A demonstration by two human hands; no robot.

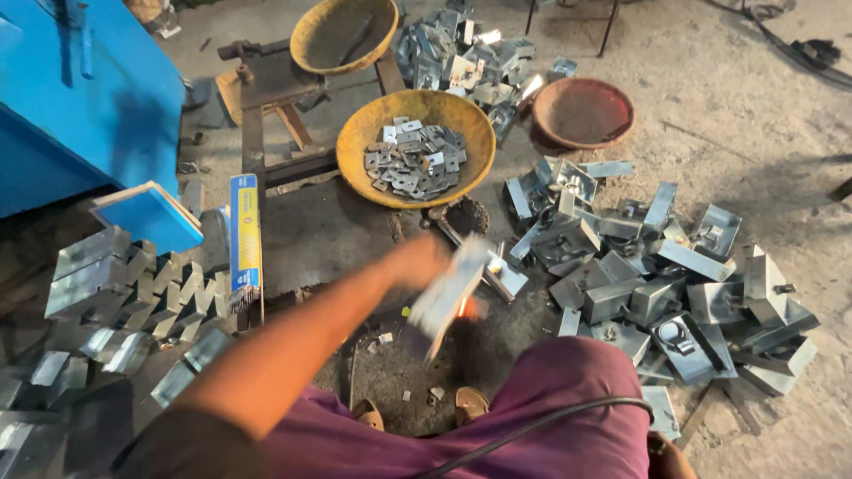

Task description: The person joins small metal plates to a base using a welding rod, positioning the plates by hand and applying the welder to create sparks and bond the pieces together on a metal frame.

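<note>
- One hand shows clearly: the left hand (pixel 417 260), at the end of a bare forearm that crosses from lower left toward the middle, just above the person's maroon-clad lap (pixel 550 417).
- Its fingers are blurred by motion; they appear closed around the upper end of a flat, bent grey sheet-metal piece (pixel 446 297), which slants down to the lower left. How tightly they close cannot be told.
- A small orange glow (pixel 463 308) shows at the metal piece's right edge, just above the dark ground.
- The right hand is out of sight; a black cable (pixel 532 426) runs across the lap.
- Two sandalled toes (pixel 470 404) rest on the ground below the piece, among small metal scraps.
- To the right lies a loose heap of grey folded sheet-metal brackets (pixel 657 284).
- To the left stands a stacked pile of similar grey brackets (pixel 106 293), with a long blue-and-yellow box (pixel 245 232) beside it.
- Further off, a yellow round pan (pixel 355 146) holds small flat grey metal plates (pixel 414 160).
- Beyond it sit an empty yellow pan (pixel 306 40), a rusty red-brown pan (pixel 583 112), another bracket heap (pixel 461 62), and a blue metal cabinet (pixel 71 98) at far left.
</note>
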